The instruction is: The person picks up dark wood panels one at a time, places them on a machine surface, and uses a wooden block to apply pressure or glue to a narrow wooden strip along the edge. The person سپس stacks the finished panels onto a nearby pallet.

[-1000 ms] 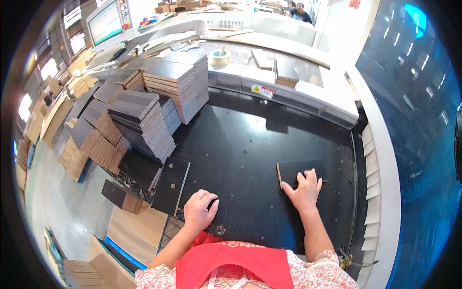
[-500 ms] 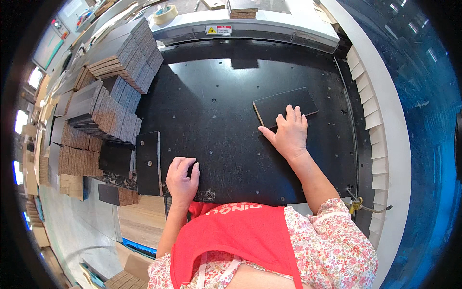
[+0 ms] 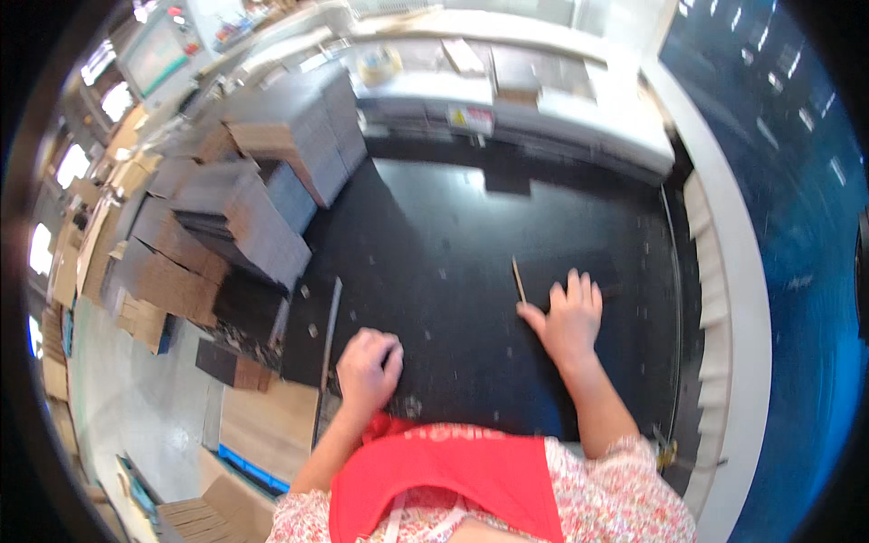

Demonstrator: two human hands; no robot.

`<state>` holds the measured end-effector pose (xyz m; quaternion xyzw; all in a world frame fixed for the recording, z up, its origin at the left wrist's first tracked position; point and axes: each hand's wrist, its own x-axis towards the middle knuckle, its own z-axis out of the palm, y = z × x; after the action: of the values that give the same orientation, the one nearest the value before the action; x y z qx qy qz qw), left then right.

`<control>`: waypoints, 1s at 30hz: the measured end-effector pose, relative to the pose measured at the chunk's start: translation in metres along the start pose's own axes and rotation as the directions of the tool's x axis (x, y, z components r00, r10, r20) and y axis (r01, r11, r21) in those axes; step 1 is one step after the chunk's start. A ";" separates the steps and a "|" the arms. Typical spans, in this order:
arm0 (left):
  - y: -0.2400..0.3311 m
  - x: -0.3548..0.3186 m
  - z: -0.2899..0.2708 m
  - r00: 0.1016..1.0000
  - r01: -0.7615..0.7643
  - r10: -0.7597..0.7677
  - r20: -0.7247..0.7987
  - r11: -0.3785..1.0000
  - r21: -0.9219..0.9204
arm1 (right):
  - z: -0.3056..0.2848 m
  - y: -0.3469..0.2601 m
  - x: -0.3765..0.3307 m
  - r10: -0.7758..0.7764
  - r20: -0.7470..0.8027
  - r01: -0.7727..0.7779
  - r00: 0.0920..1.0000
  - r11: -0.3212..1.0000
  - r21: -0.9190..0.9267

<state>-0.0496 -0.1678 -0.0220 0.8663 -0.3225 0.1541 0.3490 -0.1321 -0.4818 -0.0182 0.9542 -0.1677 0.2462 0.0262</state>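
1. My right hand was open, fingers spread at the black board.
2. Board lay on the black tabletop, right of centre.
3. My left hand curled loosely; couldn't tell if gripping.

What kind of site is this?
Probably a wood-panel or furniture-part workshop. Stacks of dark-faced boards with brownish edges stand at the left, the right hand is on a dark board on a black worktop, and a screen stands at upper left.
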 end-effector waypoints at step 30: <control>0.006 -0.008 -0.002 0.995 0.104 -0.103 -0.015 0.993 0.050 | 0.003 0.014 -0.008 -0.038 0.100 0.037 0.994 0.999 0.011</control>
<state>-0.0594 -0.1665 -0.0214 0.8895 -0.2708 0.1495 0.3364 -0.1417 -0.4933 -0.0254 0.9685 -0.1500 0.1980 0.0180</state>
